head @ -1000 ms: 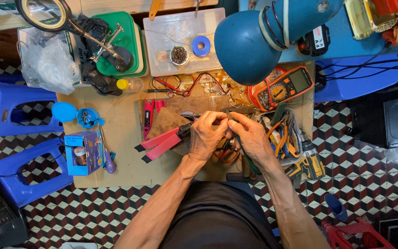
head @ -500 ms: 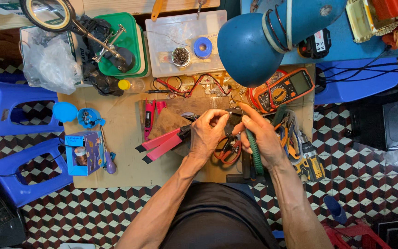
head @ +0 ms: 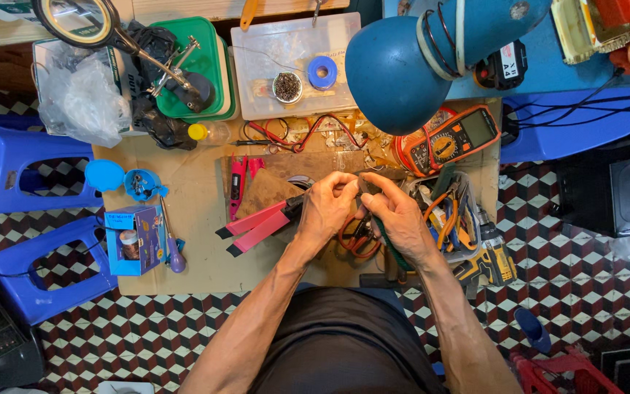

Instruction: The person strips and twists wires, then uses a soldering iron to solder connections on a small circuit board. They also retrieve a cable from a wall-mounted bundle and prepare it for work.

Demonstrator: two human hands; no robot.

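A: Your left hand (head: 326,211) and right hand (head: 395,215) meet at frame centre, fingertips pinching something small and dark that I can't identify.

B: Hold it steady above the pink-handled pliers (head: 257,226); farther up, the blue desk lamp (head: 410,62) lights it.

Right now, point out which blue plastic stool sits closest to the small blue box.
The lower-left blue stool, right beside the small blue box. The upper-left stool is farther; the right one lies across the bench.

Two bare hands, left hand (head: 326,211) and right hand (head: 397,219), meet fingertip to fingertip mid-table (head: 198,211), above red-handled pliers (head: 257,228); blue lamp (head: 402,62) at far edge.
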